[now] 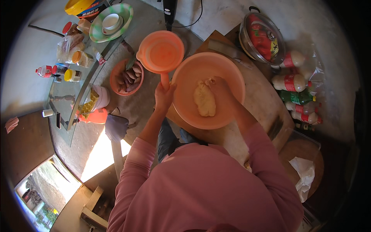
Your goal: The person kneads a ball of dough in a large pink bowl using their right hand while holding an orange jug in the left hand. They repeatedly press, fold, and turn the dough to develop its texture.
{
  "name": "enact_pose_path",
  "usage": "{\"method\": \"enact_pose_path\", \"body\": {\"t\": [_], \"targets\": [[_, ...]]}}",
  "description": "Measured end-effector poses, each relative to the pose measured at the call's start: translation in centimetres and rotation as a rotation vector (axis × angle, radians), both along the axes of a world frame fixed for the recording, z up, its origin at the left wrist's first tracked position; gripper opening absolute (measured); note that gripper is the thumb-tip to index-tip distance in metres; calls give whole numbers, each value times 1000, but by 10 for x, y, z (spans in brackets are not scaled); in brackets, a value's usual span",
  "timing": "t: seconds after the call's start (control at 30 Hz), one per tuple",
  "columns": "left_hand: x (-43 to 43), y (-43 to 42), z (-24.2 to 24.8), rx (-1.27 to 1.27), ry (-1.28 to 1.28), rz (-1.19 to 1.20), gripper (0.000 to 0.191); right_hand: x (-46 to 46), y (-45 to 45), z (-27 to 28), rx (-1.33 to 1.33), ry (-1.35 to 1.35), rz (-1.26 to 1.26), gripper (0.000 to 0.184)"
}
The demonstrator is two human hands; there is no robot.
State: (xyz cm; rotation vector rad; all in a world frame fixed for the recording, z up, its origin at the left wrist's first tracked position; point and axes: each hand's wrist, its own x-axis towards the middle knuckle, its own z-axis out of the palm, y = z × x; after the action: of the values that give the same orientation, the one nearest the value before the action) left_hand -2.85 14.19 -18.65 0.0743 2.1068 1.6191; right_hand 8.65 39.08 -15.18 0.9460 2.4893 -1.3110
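Note:
My left hand (164,97) is closed around the handle of an orange plastic dipper (163,52), whose bowl hangs just left of the large basin's rim. The large orange plastic basin (236,113) stands on a wooden table. Inside it lies an elongated lump of pale dough (204,100). My right hand (219,88) is in the basin at the dough's upper right end, with its fingers bent against the dough. Whether they pinch a piece of it is hard to see.
Left, a glass table (65,101) bears jars, bags and a green-white basin (127,14). A bowl of sweet potatoes (112,78) sits below the dipper. Right of the basin are a lidded steel pot (262,39) and several filled plastic bottles (289,82). A cleaver (223,46) lies behind the basin.

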Motion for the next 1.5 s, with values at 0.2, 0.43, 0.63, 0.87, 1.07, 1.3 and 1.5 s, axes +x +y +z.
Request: {"method": "enact_pose_path", "body": {"t": [0.2,0.43,0.63,0.87,1.07,1.3,1.5], "targets": [[-3,2,1,-30,19,6,38,-33,-12,-86,-123,-150,62,35],[-3,9,9,43,-83,44,40,9,-48,3,248,-204,395,39],[-6,8,7,-44,-80,-36,38,81,-62,-24,558,29,654,44],[3,9,19,-70,-93,-24,42,49,-52,-83,625,69,655,51],[2,5,15,-65,25,-42,41,4,-44,-47,403,-36,597,40],[-7,8,11,-125,95,-52,40,-4,-9,-24,92,69,391,34],[-8,13,15,-49,13,-43,40,30,-45,-10,362,35,371,33]]}}
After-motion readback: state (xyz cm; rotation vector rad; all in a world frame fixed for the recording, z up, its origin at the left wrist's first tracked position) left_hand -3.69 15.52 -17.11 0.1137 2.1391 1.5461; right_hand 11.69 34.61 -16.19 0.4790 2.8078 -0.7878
